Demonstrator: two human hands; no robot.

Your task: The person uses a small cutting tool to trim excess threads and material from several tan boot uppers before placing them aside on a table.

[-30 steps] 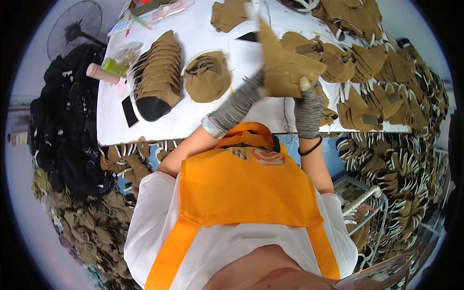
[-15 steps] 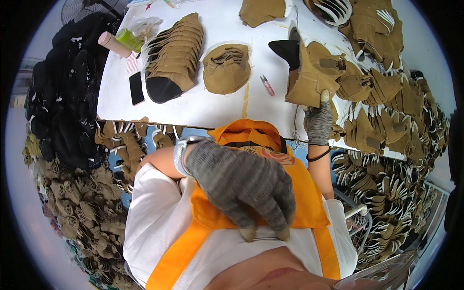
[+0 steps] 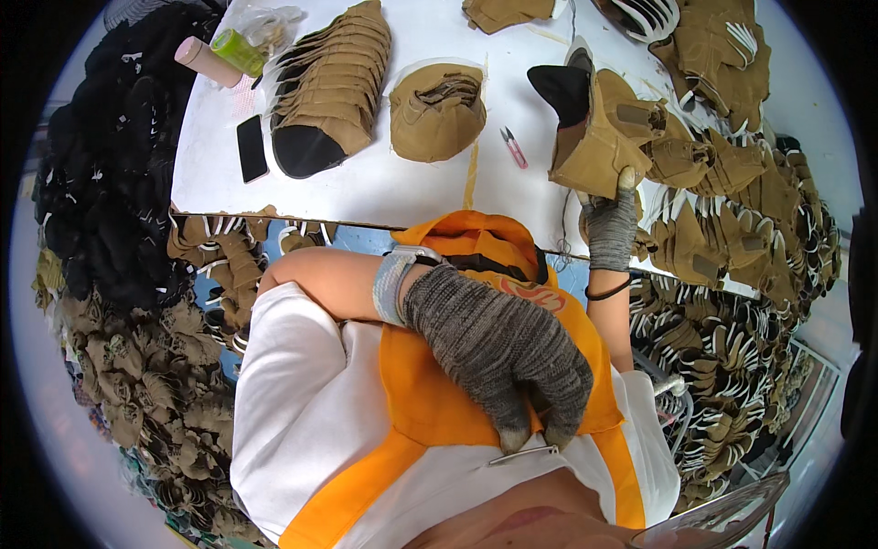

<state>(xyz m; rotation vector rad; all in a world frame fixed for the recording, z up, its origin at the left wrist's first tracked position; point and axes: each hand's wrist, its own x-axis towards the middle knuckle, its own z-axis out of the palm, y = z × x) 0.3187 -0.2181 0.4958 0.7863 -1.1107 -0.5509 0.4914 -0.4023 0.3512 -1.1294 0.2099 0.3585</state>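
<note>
Because the right hand (image 3: pixel 610 224) alone pinched the upper-right brown piece (image 3: pixel 601 146), slipping seemed possible, the left hand's (image 3: pixel 498 346) hold unclear.

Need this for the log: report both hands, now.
Left hand: curled at a thin silvery strip; whether it grips cannot be told.
Right hand: closed, holding a brown fabric piece.

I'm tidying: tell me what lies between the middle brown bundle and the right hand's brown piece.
Head view: pink-handled snips on the table, and a yellow strip against the bundle.
</note>
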